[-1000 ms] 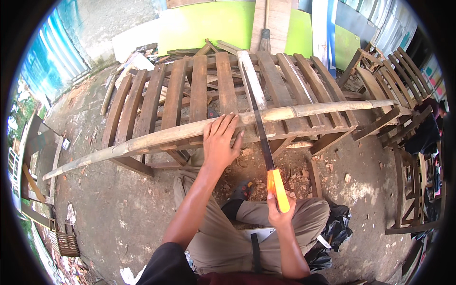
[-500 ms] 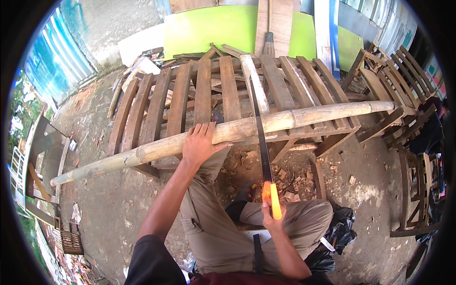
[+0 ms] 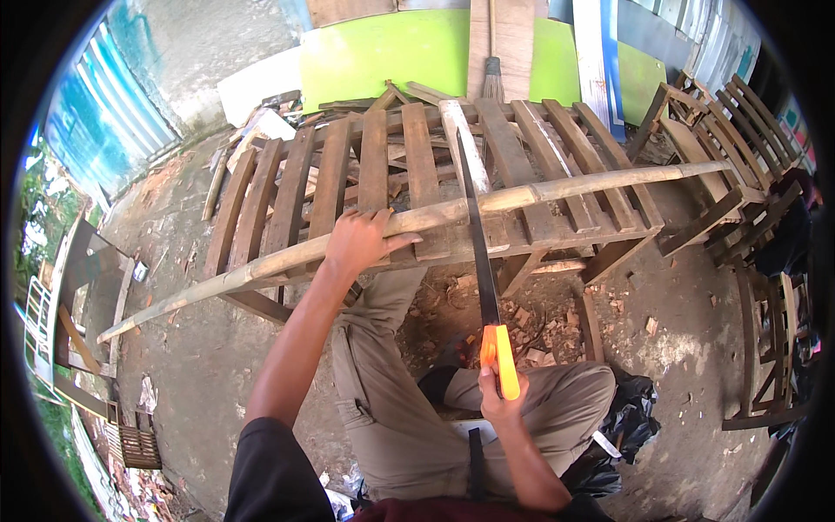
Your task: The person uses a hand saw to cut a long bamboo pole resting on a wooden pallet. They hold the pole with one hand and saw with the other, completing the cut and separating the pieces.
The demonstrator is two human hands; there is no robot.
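A long, pale bamboo pole (image 3: 565, 189) lies slantwise across a slatted wooden bench (image 3: 374, 165), its left end reaching past the bench. My left hand (image 3: 358, 242) is wrapped over the pole left of its middle, the thumb stretched along it to the right. With my right hand (image 3: 502, 398) I grip the orange and yellow handle of a handsaw (image 3: 484, 274). The dark blade crosses the pole to the right of my left hand, its tip pointing away over a white-painted slat. How deep the teeth sit in the bamboo I cannot tell.
Wood chips (image 3: 539, 339) litter the floor below the bench. A black plastic bag (image 3: 631, 418) lies by my right knee. More wooden frames (image 3: 722, 139) stand at the right. A broom (image 3: 493, 78) leans at the back before a green panel (image 3: 383, 56).
The pole has turned and looks narrower, and its middle has shifted slightly away from me. My left hand has moved a little away with it. The saw stays nearly in place.
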